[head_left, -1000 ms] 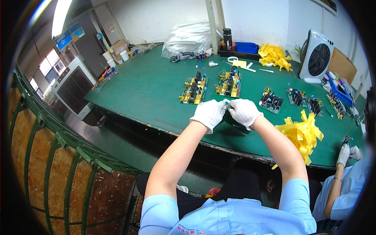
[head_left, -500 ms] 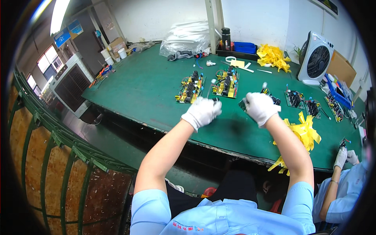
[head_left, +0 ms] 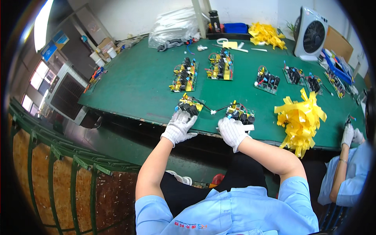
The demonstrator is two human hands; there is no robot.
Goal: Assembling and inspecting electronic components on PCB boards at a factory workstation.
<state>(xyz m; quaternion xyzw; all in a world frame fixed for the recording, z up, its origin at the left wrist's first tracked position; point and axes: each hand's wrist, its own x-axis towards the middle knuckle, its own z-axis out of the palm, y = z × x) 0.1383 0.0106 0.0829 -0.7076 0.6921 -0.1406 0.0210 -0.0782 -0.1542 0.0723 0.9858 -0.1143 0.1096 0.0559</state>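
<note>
Near the table's front edge, my white-gloved left hand (head_left: pixel 179 127) has its fingers on the near side of a circuit board (head_left: pixel 190 105) with yellow and black parts, its thumb sticking out to the right. To its right, my gloved right hand (head_left: pixel 233 132) grips the near left side of a second circuit board (head_left: pixel 242 113) with black cylinders. A white strip (head_left: pixel 248 127) shows beside that hand. Between the two boards runs a black cable with a white connector (head_left: pixel 213 112) at its middle. My fingertips are partly hidden by the gloves and boards.
Larger boards (head_left: pixel 183 75) stand behind, with smaller ones (head_left: pixel 267 81) to the right. A yellow tape-strip bundle (head_left: pixel 299 121) hangs over the front edge. A fan (head_left: pixel 313 33) and a yellow heap (head_left: pixel 267 35) stand at the back. A co-worker's gloved hand (head_left: pixel 347 135) is far right.
Both hands have come down toward the front edge, the left one moving leftward. The two cabled boards now show in front of them. My right arm no longer covers the yellow bundle.
</note>
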